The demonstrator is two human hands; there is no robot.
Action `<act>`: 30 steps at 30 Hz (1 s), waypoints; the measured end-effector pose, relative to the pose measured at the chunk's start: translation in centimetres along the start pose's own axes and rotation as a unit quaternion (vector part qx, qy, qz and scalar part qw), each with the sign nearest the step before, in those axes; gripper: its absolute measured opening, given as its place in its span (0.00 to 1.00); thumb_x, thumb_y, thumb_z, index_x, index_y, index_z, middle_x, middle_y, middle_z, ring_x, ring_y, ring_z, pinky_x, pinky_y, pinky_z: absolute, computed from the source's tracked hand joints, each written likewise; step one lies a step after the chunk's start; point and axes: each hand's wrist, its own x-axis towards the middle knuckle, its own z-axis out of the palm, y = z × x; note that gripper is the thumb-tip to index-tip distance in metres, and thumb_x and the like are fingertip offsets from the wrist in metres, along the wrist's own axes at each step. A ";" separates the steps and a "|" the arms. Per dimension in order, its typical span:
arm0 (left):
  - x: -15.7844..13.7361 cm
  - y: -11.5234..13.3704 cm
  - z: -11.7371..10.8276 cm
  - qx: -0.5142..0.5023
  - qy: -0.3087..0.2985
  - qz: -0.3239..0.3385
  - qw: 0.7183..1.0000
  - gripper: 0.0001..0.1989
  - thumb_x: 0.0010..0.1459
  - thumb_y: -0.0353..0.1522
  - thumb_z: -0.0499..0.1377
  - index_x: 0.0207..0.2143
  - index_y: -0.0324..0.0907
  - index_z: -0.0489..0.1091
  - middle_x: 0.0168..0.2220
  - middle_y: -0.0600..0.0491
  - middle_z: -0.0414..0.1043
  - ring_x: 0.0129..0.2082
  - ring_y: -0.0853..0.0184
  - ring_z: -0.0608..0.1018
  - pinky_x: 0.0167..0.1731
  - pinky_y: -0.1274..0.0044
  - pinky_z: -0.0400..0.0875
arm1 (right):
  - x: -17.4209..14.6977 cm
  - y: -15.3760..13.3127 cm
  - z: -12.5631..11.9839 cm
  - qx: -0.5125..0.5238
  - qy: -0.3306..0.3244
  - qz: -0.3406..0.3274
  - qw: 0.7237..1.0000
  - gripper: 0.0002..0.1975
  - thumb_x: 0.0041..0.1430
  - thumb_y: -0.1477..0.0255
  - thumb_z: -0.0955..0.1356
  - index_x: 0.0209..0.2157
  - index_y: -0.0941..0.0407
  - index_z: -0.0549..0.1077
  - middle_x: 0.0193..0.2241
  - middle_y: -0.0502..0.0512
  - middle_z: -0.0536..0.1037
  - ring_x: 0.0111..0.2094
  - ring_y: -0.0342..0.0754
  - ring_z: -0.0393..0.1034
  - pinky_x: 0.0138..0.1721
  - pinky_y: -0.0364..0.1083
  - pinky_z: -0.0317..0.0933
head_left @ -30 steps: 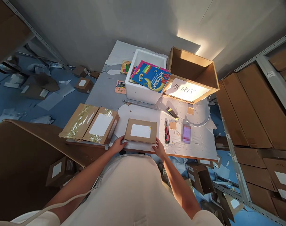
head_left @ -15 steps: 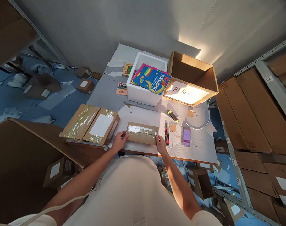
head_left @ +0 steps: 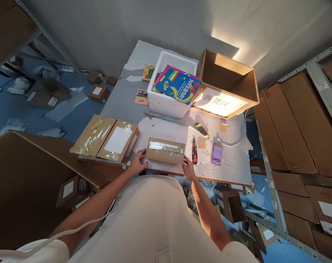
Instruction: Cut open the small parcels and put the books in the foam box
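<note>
A small taped cardboard box lies crosswise at the table's front edge, with clear tape and a white strip on top. At its left end is my left hand, thumb and fingers apart, gripping nothing; whether a fingertip touches the box I cannot tell. My right hand holds the box's right end, its fingers partly hidden by the corner. Just right of that hand lies a red and black utility knife. Beyond it are a yellow and black cutter and a blurred purple item.
Two taped cartons sit at the table's left. Behind stand a white foam bin with books and an open carton with a handwritten sign. Shelving with boxes flanks the right; a large carton is at left.
My left hand has loosened from the box's left end and its fingers have spread. The right hand stays at the other end. The view has shifted slightly.
</note>
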 end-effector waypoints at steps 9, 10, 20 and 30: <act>1.7 -1.0 0.4 0.020 -0.011 -0.022 0.999 0.28 0.54 0.45 0.54 0.51 0.36 0.69 0.48 0.42 0.75 0.46 0.57 0.77 0.48 0.64 0.71 | 0.7 -0.7 0.1 -0.071 -0.047 0.013 0.996 0.16 0.54 0.66 0.63 0.44 0.55 0.71 0.42 0.57 0.76 0.42 0.49 0.71 0.42 0.48 0.66; 1.9 -0.5 0.3 0.030 0.006 -0.020 0.999 0.27 0.54 0.46 0.54 0.49 0.36 0.71 0.47 0.42 0.75 0.45 0.58 0.77 0.47 0.66 0.72 | 0.9 -1.1 -0.1 -0.089 -0.040 0.009 0.995 0.16 0.56 0.64 0.62 0.42 0.55 0.71 0.41 0.57 0.75 0.41 0.49 0.70 0.41 0.47 0.65; 6.0 0.7 0.5 0.111 0.060 -0.049 0.991 0.20 0.58 0.43 0.52 0.38 0.40 0.77 0.41 0.44 0.78 0.44 0.56 0.77 0.48 0.66 0.69 | 4.3 -2.8 0.7 -0.198 0.001 0.018 0.980 0.25 0.62 0.55 0.54 0.26 0.56 0.70 0.28 0.55 0.73 0.34 0.49 0.65 0.37 0.46 0.59; 3.2 -2.1 0.1 0.043 0.015 -0.080 0.996 0.22 0.54 0.33 0.51 0.51 0.37 0.71 0.50 0.47 0.75 0.52 0.61 0.75 0.56 0.67 0.66 | 2.5 0.0 -0.3 -0.114 -0.025 0.031 0.993 0.22 0.60 0.67 0.56 0.50 0.57 0.71 0.39 0.57 0.77 0.34 0.46 0.71 0.38 0.47 0.67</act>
